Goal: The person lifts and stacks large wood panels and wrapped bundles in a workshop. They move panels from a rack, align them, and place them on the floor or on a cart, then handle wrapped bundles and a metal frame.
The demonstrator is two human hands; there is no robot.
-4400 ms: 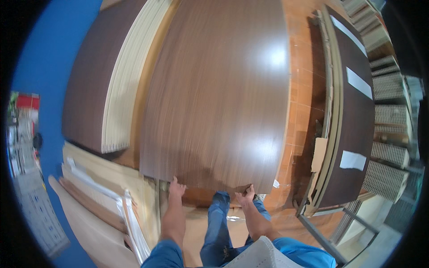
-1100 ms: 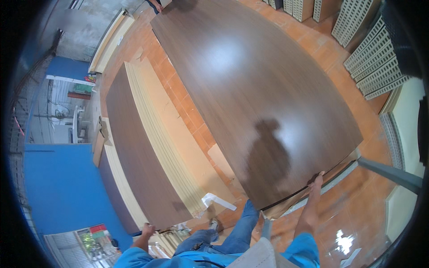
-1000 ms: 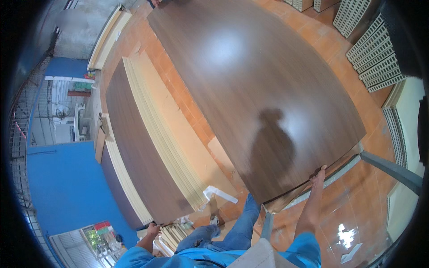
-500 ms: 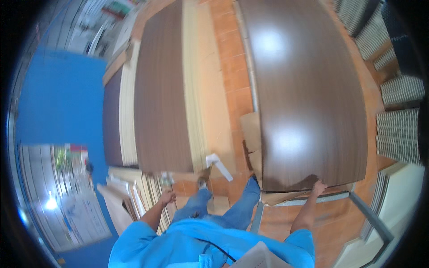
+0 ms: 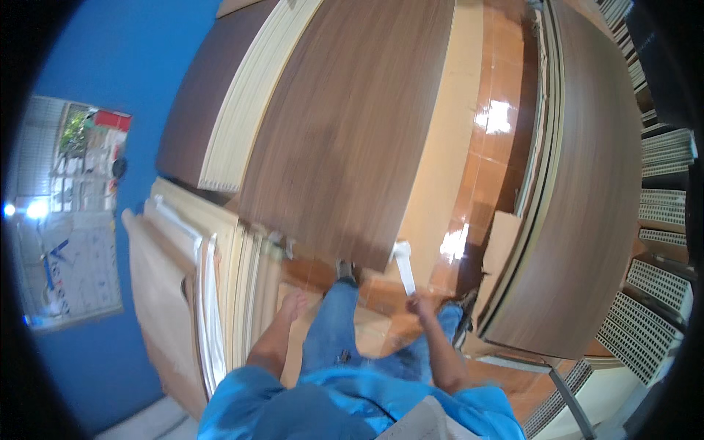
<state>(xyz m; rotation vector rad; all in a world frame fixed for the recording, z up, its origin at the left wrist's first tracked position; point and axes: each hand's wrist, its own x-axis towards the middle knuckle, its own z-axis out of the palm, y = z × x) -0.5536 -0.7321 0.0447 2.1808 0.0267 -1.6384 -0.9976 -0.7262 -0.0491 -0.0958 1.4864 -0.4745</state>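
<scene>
My left hand [image 5: 295, 302] hangs over the floor, blurred, beside a row of upright boards. It holds nothing that I can see, and its fingers look loosely extended. In front of my right leg is my right hand [image 5: 419, 302], right at the lower end of a white strip [image 5: 404, 268]. Blur hides whether its fingers touch or grip that strip. The strip hangs by the near corner of a brown wood-grain panel [image 5: 345, 132], which lies on a stack. To the right lies another stack of brown panels [image 5: 587, 191], apart from both hands.
The upright boards [image 5: 169, 293] lean at my left by a blue wall [image 5: 81, 381]. A pale board [image 5: 440, 147] sticks out under the middle stack. Orange floor tiles [image 5: 491, 158] run between the stacks. Perforated white blocks [image 5: 638, 334] line the far right, near a grey metal frame [image 5: 572, 403].
My right hand has left the near edge of the right-hand panel and moved left to the white strip. My view has turned, so the stacks appear farther right. The left hand's fingers have loosened.
</scene>
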